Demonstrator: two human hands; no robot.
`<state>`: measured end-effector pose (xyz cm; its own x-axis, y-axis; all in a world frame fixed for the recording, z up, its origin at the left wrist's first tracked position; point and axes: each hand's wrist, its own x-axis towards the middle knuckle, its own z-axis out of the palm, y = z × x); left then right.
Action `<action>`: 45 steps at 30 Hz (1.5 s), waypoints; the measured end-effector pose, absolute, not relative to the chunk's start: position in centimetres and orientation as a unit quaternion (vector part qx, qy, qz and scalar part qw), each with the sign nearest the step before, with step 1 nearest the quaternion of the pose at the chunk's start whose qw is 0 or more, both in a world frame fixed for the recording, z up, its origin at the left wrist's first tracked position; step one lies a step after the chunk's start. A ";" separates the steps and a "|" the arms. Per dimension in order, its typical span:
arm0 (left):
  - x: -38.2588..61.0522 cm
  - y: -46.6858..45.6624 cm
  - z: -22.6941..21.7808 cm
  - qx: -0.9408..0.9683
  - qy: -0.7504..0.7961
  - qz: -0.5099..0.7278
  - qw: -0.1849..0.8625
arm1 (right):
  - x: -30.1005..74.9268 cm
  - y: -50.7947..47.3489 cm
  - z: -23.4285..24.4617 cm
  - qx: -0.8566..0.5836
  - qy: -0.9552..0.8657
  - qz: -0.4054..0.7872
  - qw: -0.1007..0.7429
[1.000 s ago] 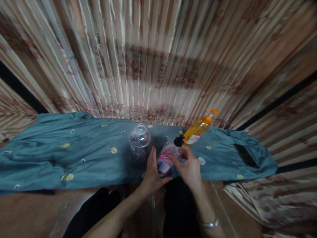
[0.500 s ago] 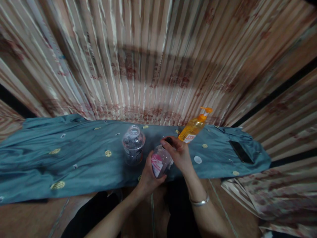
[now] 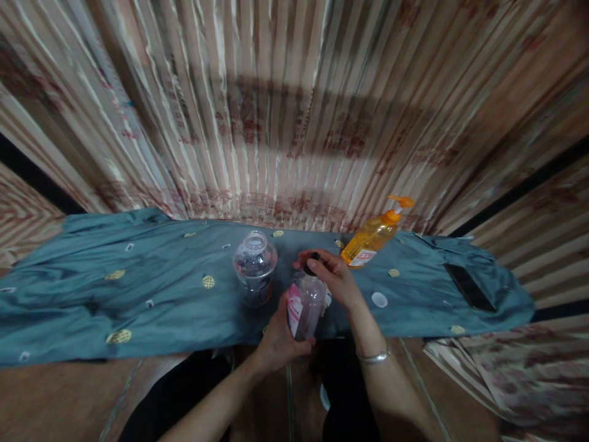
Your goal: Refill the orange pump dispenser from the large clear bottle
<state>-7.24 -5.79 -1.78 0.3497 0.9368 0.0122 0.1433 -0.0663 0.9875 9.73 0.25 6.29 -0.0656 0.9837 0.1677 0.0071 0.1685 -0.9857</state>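
Note:
A clear plastic bottle (image 3: pixel 306 301) with a pink label and a dark cap stands upright over the near edge of the teal cloth (image 3: pixel 138 288). My left hand (image 3: pixel 278 337) is wrapped round its lower body. My right hand (image 3: pixel 334 276) is closed over the dark cap at the top. A silver bangle sits on my right wrist. Just left of the bottle stands a round clear glass jar (image 3: pixel 254 265) with a clear lid.
An orange pump bottle (image 3: pixel 375 236) leans at the back right of the cloth. A small white disc (image 3: pixel 380 299) lies right of my right hand. A black phone (image 3: pixel 469 287) rests at the cloth's right end. Striped curtains hang behind.
The bottle has been tipped from a slant to upright. My right hand has moved from the bottle's side up onto its dark cap. My left hand has kept hold of the body.

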 end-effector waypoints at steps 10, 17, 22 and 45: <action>-7.2 -5.6 -1.7 0.628 0.442 0.371 0.521 | 11.7 -1.1 6.3 -0.450 -0.559 0.487 0.497; -7.4 -5.3 -2.0 0.630 0.439 0.384 0.513 | 11.2 -0.8 5.5 -0.481 -0.557 0.423 0.529; -7.6 -5.5 -1.8 0.630 0.447 0.382 0.508 | 11.5 -1.1 5.7 -0.434 -0.547 0.503 0.509; -7.6 -5.2 -2.0 0.650 0.433 0.380 0.496 | 11.8 -0.8 4.5 -0.467 -0.550 0.455 0.522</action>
